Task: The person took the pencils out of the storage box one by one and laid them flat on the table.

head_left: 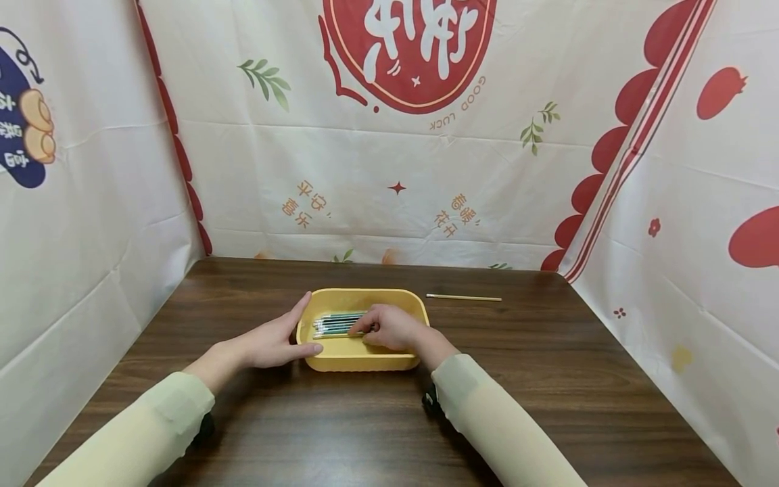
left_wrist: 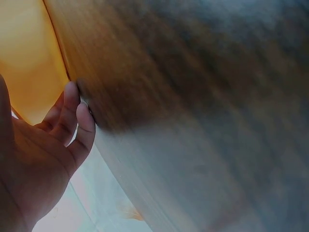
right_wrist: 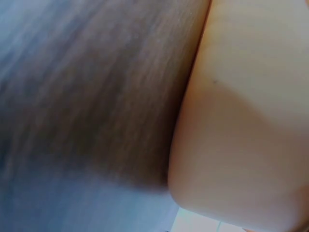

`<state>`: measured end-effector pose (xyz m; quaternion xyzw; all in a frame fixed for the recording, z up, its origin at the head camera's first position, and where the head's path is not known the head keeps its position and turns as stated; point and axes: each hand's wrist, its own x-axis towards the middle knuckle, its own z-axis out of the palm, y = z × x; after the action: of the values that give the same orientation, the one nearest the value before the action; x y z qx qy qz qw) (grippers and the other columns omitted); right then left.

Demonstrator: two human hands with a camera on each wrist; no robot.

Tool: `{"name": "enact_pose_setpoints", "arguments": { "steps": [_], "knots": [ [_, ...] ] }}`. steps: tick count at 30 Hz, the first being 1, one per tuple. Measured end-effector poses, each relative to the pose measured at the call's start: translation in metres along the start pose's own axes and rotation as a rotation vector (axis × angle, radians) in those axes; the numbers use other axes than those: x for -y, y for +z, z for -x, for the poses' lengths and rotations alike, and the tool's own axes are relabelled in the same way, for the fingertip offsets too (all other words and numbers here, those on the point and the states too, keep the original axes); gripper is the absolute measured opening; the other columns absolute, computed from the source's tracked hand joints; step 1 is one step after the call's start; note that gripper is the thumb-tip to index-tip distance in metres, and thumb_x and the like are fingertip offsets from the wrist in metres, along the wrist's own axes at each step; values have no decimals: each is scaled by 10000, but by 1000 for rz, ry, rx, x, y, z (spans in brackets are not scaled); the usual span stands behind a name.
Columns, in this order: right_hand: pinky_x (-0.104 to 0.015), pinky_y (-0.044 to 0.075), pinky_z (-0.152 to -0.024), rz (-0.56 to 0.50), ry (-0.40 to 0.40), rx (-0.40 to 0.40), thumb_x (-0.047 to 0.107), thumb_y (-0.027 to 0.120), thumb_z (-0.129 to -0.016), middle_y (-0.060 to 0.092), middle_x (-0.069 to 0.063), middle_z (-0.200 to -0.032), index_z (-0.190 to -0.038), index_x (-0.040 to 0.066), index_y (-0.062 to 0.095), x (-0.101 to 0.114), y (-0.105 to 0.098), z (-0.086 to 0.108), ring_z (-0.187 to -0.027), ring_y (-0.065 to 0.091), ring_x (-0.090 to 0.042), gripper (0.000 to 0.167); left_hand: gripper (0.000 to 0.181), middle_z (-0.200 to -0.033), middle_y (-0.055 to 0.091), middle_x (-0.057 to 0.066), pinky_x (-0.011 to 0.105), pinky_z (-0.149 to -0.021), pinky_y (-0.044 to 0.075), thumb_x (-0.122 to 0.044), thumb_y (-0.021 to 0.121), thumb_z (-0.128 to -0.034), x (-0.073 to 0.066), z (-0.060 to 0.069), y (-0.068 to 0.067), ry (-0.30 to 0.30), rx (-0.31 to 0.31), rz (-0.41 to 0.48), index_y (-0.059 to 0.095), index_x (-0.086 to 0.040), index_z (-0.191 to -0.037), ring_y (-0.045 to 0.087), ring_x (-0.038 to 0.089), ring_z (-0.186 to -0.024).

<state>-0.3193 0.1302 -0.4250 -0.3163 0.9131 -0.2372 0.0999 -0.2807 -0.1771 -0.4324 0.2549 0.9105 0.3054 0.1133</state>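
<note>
A yellow plastic basket (head_left: 365,364) stands on the table before me, and several pencils (head_left: 336,323) with green and dark barrels lie side by side in it. My left hand (head_left: 274,340) holds the basket's left end, its thumb over the near rim corner and its fingers along the outside. In the left wrist view those fingertips (left_wrist: 72,92) touch the yellow outer wall. Inside the basket, my right hand (head_left: 392,328) pinches a light wood-coloured pencil (head_left: 333,336) at the near side of the row. The right wrist view shows only the basket's outer wall (right_wrist: 241,145).
Another light wood-coloured pencil (head_left: 465,297) lies on the table behind the basket's right end. The brown wood-grain table (head_left: 548,379) reaches back to a printed white cloth (head_left: 365,162), which also hangs on both sides.
</note>
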Motion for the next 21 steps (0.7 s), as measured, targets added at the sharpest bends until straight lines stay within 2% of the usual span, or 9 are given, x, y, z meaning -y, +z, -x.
{"name": "enact_pose_setpoints", "arguments": {
  "steps": [9,21],
  "knots": [
    [-305,502,-883,55,-47,10,111,766,-1029,675,29,-1052,-1237,273,861,0,0,0,-938,576,-113,280,1194,-1817,179,258,642,-1288,341,-645,680,-1026,-1,1,-2,9,-5,-4,-55,-63,-1765,367,427,-1625],
    [-290,479,-828,84,-67,4,80,744,-1032,667,53,-962,-1214,260,872,4,-2,2,-883,556,-108,287,1191,-1814,183,264,642,-1287,343,-644,677,-1029,-1,0,-1,9,-6,-5,-48,-50,-1763,370,432,-1622]
  ]
}}
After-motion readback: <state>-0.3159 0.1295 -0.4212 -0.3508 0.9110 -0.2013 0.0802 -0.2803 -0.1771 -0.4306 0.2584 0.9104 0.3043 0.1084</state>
